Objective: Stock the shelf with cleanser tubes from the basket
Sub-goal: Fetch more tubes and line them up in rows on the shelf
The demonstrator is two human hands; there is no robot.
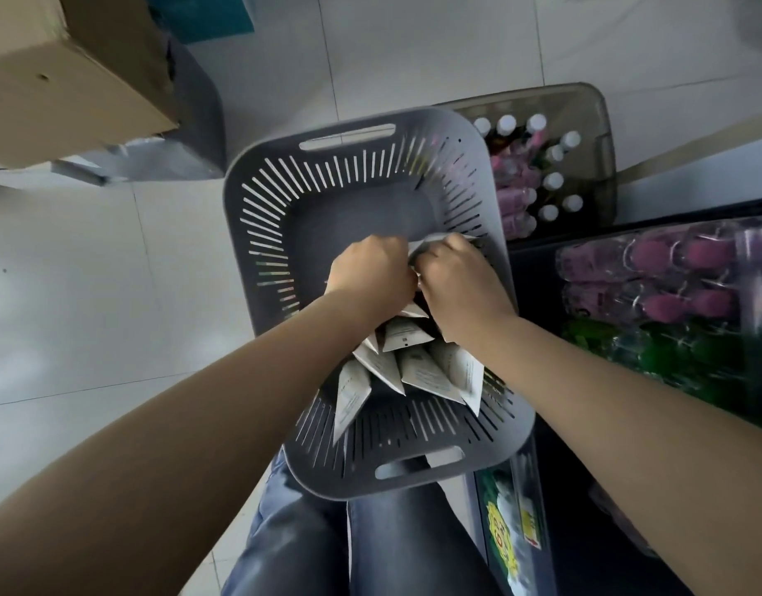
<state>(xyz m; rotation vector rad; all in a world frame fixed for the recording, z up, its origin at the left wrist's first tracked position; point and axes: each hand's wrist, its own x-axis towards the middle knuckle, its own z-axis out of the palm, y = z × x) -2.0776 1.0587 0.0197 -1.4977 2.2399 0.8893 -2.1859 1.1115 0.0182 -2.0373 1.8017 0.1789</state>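
A grey slotted basket [267, 195] stands on the floor in front of my knees. Several white cleanser tubes [418, 372] lie in its near half, flat ends fanned toward me. Both hands are down inside the basket, side by side. My left hand [370, 273] is closed in a fist around the tops of some tubes. My right hand [456, 281] is closed on a bunch of tubes too, with white tube ends [426, 245] sticking out past its fingers. The far half of the basket floor is bare. The shelf at right is dark.
A translucent bin [602, 122] of white-capped pink bottles sits behind the basket at right. Shrink-wrapped purple and green bottles [654, 294] lie on the dark shelf [538, 268] to the right. A cardboard box [70, 79] and grey bin [198, 122] stand at upper left. White tiled floor lies left.
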